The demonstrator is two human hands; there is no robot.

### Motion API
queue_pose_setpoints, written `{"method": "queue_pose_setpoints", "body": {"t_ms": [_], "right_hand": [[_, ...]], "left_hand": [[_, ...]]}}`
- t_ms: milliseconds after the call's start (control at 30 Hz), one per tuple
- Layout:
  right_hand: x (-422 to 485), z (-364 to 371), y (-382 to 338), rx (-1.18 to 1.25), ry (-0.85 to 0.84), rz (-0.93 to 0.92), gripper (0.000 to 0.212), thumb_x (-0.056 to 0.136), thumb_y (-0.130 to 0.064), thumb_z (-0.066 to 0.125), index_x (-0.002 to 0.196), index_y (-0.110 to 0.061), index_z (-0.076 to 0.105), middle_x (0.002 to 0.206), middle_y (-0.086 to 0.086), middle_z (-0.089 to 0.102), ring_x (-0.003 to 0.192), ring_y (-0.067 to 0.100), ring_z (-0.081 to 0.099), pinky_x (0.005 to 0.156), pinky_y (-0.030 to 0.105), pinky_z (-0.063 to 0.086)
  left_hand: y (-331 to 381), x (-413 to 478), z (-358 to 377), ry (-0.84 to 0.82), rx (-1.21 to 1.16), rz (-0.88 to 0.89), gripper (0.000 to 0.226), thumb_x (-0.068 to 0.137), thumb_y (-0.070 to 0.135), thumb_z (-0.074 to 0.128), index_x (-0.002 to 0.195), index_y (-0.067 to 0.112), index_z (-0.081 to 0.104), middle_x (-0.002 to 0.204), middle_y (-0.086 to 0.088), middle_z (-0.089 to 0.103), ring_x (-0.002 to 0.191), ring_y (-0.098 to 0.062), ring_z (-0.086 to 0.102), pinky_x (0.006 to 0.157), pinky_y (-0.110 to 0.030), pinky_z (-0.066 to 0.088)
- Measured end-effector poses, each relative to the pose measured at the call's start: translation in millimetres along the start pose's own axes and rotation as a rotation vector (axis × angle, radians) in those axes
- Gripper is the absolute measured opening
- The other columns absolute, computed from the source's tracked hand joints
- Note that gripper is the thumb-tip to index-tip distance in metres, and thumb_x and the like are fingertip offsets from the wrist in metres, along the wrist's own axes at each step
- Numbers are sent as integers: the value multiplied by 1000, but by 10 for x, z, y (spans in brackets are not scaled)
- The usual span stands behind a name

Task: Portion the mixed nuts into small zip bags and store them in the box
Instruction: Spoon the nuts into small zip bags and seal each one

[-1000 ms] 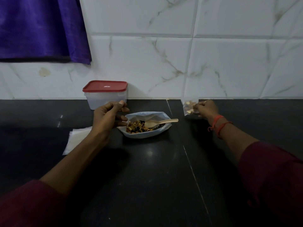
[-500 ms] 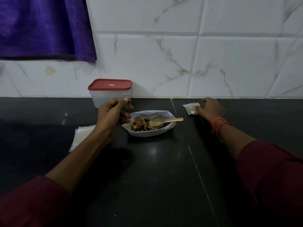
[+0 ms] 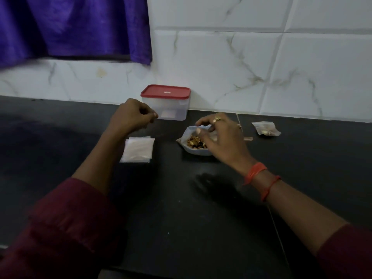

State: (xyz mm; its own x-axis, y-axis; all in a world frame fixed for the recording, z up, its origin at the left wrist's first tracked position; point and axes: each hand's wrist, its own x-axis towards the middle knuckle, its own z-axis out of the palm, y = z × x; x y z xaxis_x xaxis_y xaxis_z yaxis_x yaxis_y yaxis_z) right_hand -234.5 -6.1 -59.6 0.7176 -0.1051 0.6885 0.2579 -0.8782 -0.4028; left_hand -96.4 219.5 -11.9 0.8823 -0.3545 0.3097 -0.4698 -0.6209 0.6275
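Centrally, the right hand (image 3: pixel 222 137) hovers loosely spread over the open bag of mixed nuts (image 3: pixel 194 144); the left hand (image 3: pixel 131 115), curled on nothing, hangs between the empty zip bags (image 3: pixel 138 151) and red-lidded box (image 3: pixel 167 103).

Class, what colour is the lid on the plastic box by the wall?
Red lid, clearest in the head view.

Pouch of mixed nuts (image 3: pixel 196 142): pale plastic, mouth open, brown and dark nuts showing; centre of scene. Filled small zip bag (image 3: pixel 265 128): flat, a few nuts inside, right of pouch, apart. Empty zip bags (image 3: pixel 137 150): flat stack, left. Box (image 3: pixel 166 107): clear, upright, red lid (image 3: pixel 165 91) on; far centre.
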Motion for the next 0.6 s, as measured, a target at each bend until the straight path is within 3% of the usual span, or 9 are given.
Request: {"method": "queue_pose_setpoints", "body": {"t_ms": [133,267,400,500,600], "right_hand": [[-150,200,-187,11,-109,-97,18,91,-32,66,107,-25,71,108,-7,62,96,9,62,87,36,53],[-266,243,-179,-31,-174,-197,18,92,-30,66,107,-23,70,108,-5,63,103,13,60,87,38,51],[-293,259,-84,-43,-182,-196,17,91,-29,66,107,-23,70,109,-6,62,104,11,60,88,32,48],[-286,254,-50,-53,-179,-185,17,92,-30,66,108,-24,70,109,-7,62,103,10,59,85,22,40],[-291,259,-62,-64,-186,-180,17,92,-32,65,107,-26,70,108,-7,62,102,10,59,86,26,41]], "left_hand": [[-258,110,-138,-251,362,-78,10,81,23,79,91,20,77,90,0,74,88,-19,67,91,-47,55],[-393,131,-85,-429,460,-138,25,76,19,83,100,18,75,100,1,71,98,-20,62,101,-47,48],[-448,145,-47,-436,483,-152,24,69,23,88,78,33,68,89,9,66,100,-22,63,101,-52,47],[-431,122,-42,-423,482,-156,23,68,24,88,79,31,69,93,5,68,100,-24,62,100,-54,47],[-411,95,-28,-423,477,-159,19,70,24,87,79,30,72,94,5,68,100,-23,62,99,-53,47]]}}
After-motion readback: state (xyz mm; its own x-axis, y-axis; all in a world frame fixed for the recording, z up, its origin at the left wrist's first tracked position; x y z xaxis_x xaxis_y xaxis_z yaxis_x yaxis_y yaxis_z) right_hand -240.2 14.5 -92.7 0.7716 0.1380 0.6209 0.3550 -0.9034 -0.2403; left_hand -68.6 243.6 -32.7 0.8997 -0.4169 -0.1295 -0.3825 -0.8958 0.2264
